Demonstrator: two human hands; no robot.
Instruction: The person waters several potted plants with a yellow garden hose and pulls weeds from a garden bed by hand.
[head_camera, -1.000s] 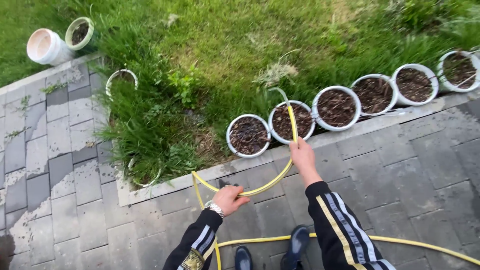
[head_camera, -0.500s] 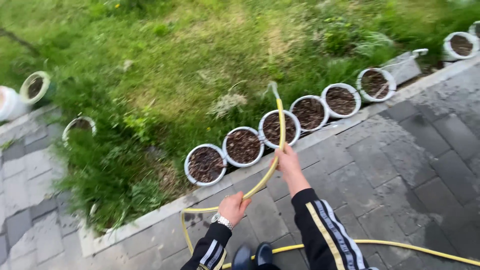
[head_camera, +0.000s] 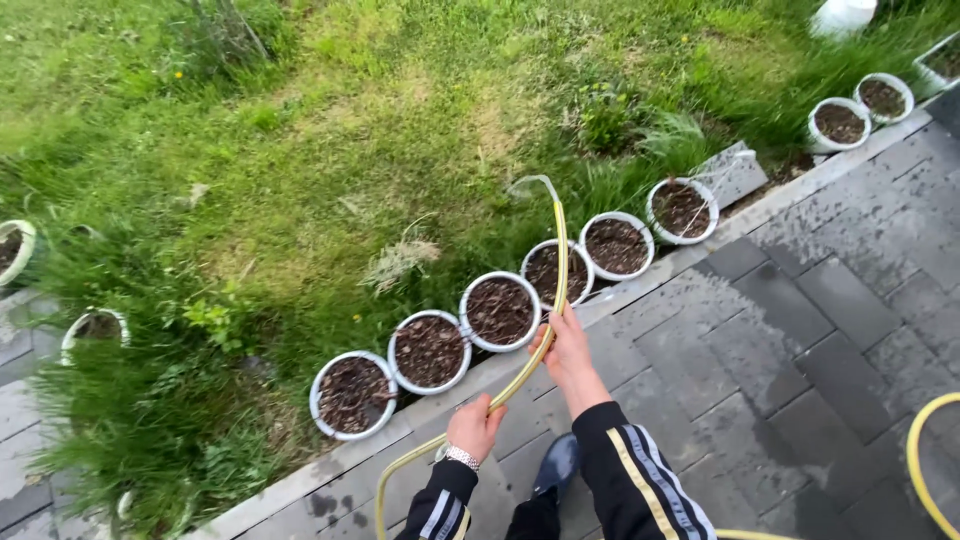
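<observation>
Two hands are closed round a yellow hose (head_camera: 553, 290): the right hand (head_camera: 566, 345) near its tip, the left hand (head_camera: 477, 424) lower down. Water is thrown from the tip over the third and fourth pots (head_camera: 498, 311) of a soil-filled row along the paving (head_camera: 800, 300); further pots are left. Compared with half a second earlier, the row is seen shifted left and the tip carried further along it.
</observation>
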